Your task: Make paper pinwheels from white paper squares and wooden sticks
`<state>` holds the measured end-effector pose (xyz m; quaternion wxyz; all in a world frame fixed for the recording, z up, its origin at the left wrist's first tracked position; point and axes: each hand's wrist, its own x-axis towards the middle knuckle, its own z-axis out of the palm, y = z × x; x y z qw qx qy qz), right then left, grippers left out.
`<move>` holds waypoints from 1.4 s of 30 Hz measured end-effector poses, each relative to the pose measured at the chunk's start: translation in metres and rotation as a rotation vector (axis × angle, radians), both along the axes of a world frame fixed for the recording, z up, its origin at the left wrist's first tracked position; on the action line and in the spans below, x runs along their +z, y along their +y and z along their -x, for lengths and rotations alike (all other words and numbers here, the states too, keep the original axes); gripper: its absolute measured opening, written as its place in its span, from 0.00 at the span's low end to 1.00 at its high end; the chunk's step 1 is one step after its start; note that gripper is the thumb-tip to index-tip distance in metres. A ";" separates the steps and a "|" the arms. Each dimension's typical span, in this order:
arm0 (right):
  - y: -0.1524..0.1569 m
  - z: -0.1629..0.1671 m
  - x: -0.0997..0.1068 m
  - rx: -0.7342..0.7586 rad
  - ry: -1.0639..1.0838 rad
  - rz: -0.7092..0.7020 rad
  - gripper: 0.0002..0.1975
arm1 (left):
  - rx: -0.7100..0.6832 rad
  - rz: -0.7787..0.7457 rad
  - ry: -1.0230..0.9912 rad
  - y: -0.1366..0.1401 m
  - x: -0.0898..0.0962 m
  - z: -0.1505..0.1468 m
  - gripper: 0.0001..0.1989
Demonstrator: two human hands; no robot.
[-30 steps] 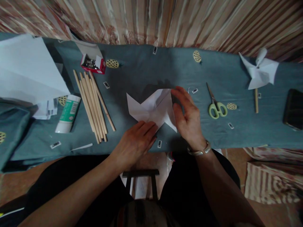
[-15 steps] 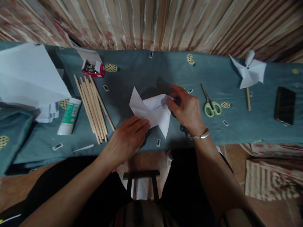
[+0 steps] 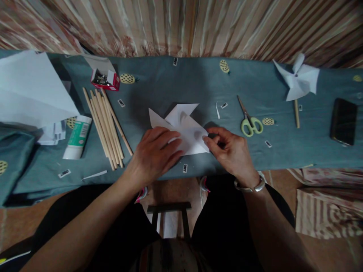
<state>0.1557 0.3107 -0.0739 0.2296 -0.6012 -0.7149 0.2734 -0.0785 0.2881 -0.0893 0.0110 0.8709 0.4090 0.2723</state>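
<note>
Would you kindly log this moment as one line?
left hand: on paper | right hand: pinching paper corner | nearby: sticks, scissors

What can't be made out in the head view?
Head view:
1. Folded paper: near-left part, hidden by the left hand.
2. Large white sheet: left end, cut off by the picture edge.
3. Green-and-white tube: print blurred.
4. Shiny pieces: shapes too small.

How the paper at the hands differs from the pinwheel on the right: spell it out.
The pinwheel is on a stick; no stick shows on the paper. The paper has the left hand resting on it and the right hand pinching its edge; the pinwheel sits apart from both hands. Both are white, with pointed corners.
</note>
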 end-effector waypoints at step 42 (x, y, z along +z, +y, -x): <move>0.000 0.010 0.004 0.190 0.312 0.042 0.03 | -0.035 0.219 0.111 -0.019 0.006 -0.016 0.08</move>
